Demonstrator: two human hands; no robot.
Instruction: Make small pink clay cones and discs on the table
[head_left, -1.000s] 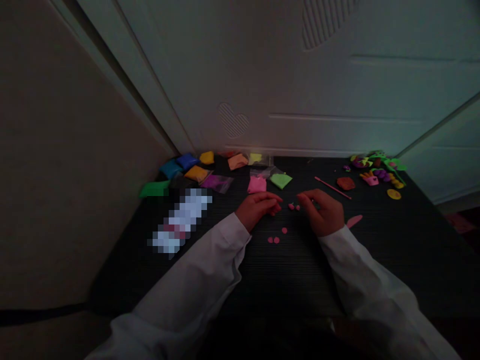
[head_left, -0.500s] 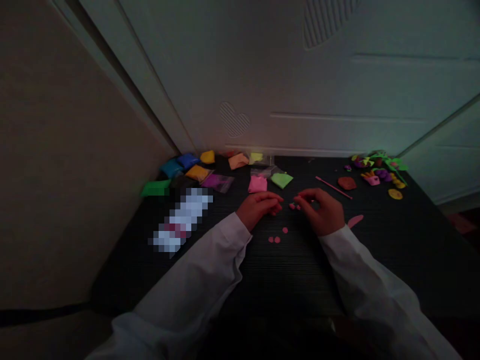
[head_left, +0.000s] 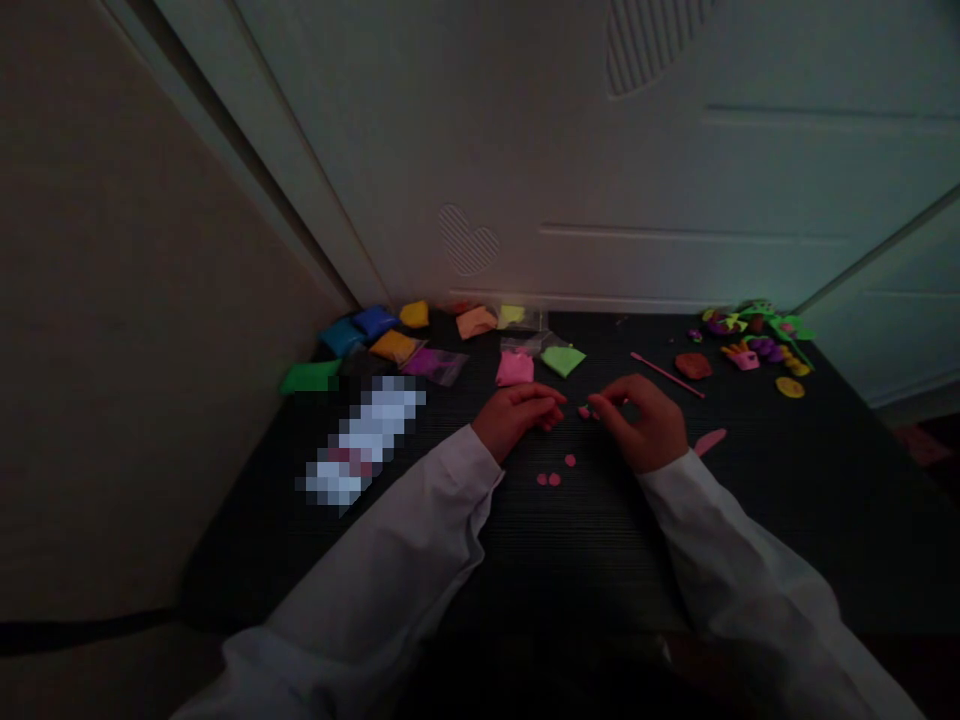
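Observation:
My left hand rests on the dark table with its fingers curled together, tips beside a small pink clay piece. My right hand is closed in a pinch just right of that piece; what the fingertips hold is too small to make out. Three small pink clay discs lie on the table just below the hands. A pink clay bag sits just beyond my left hand.
Several coloured clay bags lie at the back left by a white door. A thin pink stick, a flat pink tool and finished clay figures are at the right. A blurred packet lies left.
My right hand's fingertips have crept slightly left toward the small pink piece. My left hand has stayed in place.

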